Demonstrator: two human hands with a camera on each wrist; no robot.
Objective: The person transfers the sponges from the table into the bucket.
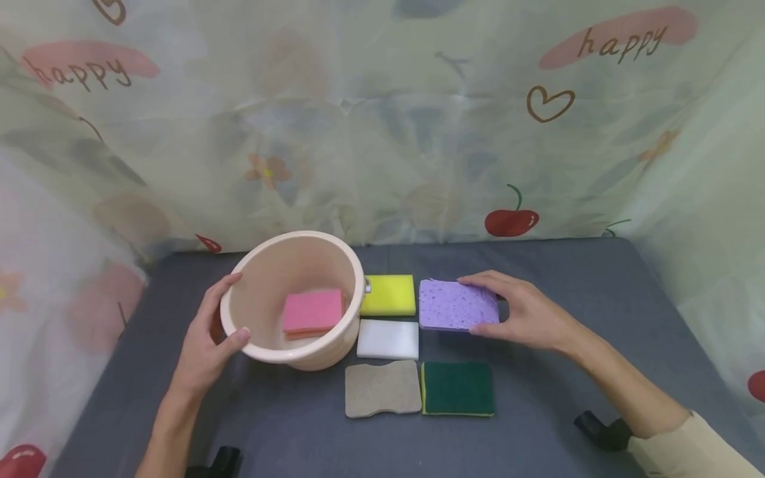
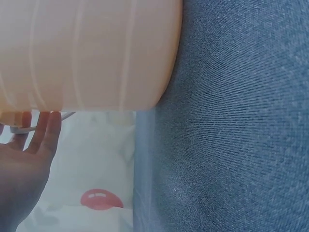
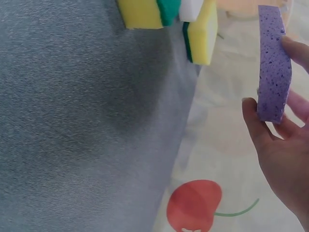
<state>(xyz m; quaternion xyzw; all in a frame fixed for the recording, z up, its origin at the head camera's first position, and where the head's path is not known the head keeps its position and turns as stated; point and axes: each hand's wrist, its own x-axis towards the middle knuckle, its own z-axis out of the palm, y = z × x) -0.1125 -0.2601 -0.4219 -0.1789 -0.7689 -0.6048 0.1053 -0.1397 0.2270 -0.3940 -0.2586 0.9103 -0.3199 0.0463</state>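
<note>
In the head view my left hand (image 1: 202, 342) grips the side of a cream bucket (image 1: 325, 357), the thumb on its rim. The left wrist view shows fingers against the bucket's outer wall (image 2: 96, 58). Inside the bucket lies a pink sponge (image 1: 313, 311), an orange edge under it. My right hand (image 1: 526, 313) pinches a purple sponge (image 1: 455, 304) at its right end, thumb near and fingers far. From the right wrist, that purple sponge (image 3: 273, 67) hangs above the table. Near it lie a yellow sponge (image 1: 390, 295) and a white sponge (image 1: 388, 340).
Closer to me on the dark grey table (image 1: 311, 431) lie a wavy-edged beige sponge (image 1: 382, 390) and a green-topped scouring sponge (image 1: 459, 389), side by side. A printed cloth (image 1: 382, 153) hangs behind and at both sides. Black wrist mounts (image 1: 600, 431) show near the forearms.
</note>
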